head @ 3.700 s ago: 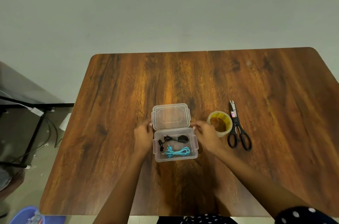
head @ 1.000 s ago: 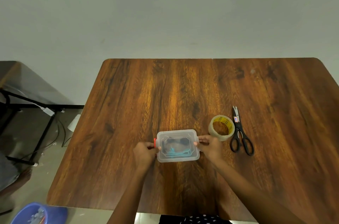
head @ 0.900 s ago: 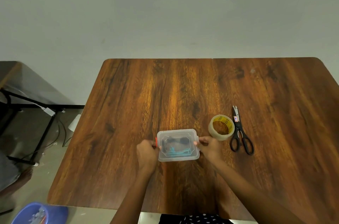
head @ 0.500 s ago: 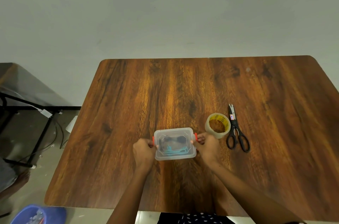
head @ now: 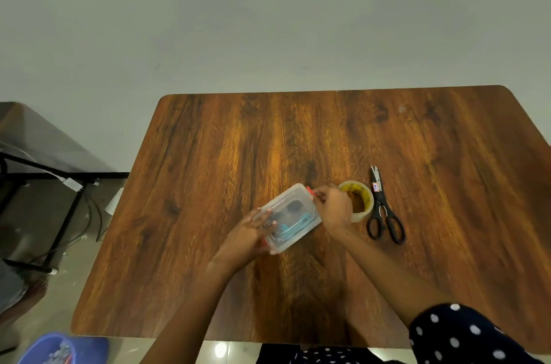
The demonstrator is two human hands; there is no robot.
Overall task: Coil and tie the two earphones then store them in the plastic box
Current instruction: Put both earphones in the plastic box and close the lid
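Observation:
The clear plastic box point(head: 290, 216) lies on the wooden table point(head: 208, 170) with its lid closed, turned at a slant. Through the lid I see the coiled black earphones point(head: 290, 208) and the coiled blue earphones point(head: 293, 228) inside. My left hand point(head: 249, 234) holds the box's near-left end, fingers lying over the lid and thumb under the end. My right hand point(head: 334, 208) grips the far-right end, fingers curled at the red latch point(head: 310, 191). A second red latch shows at the left end by my left hand.
A roll of clear tape point(head: 359, 199) sits just right of my right hand. Black scissors point(head: 383, 211) lie right of the roll, tips pointing away. A blue bucket point(head: 50, 348) stands on the floor at the lower left. A black metal frame point(head: 59, 179) is left of the table.
The lid went from open to closed on the box. In the last half second the box has been turned from square to slanted, its right end swung away from me.

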